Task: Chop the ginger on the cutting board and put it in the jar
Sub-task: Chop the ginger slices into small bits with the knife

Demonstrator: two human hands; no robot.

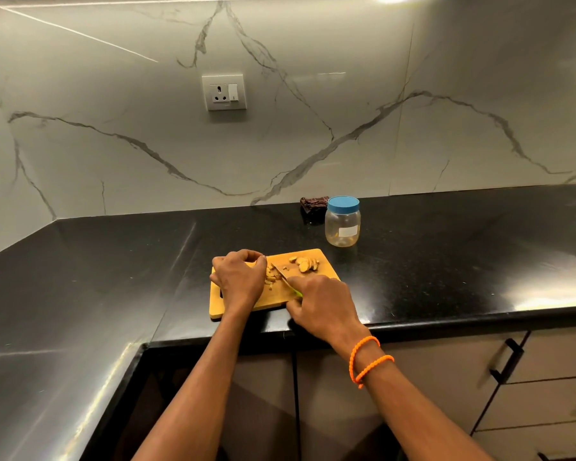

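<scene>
On the wooden cutting board (326,269), the left hand (238,279) curls over chopped ginger (270,277); the right hand (320,302) grips a green-handled knife (281,273). Ginger slices (305,263) lie near the lidded jar (342,221).

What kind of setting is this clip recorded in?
Most likely a home kitchen: a black stone countertop against a marble-look backsplash with a wall socket, cabinet drawers below, and ginger on a wooden cutting board.

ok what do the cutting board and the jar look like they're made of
The rectangular tan cutting board looks like bamboo or light wood: matte, warm, faint grain. The clear round jar with the blue screw lid seems plastic, slightly cloudy with soft highlights, though glass can't be excluded.
</scene>
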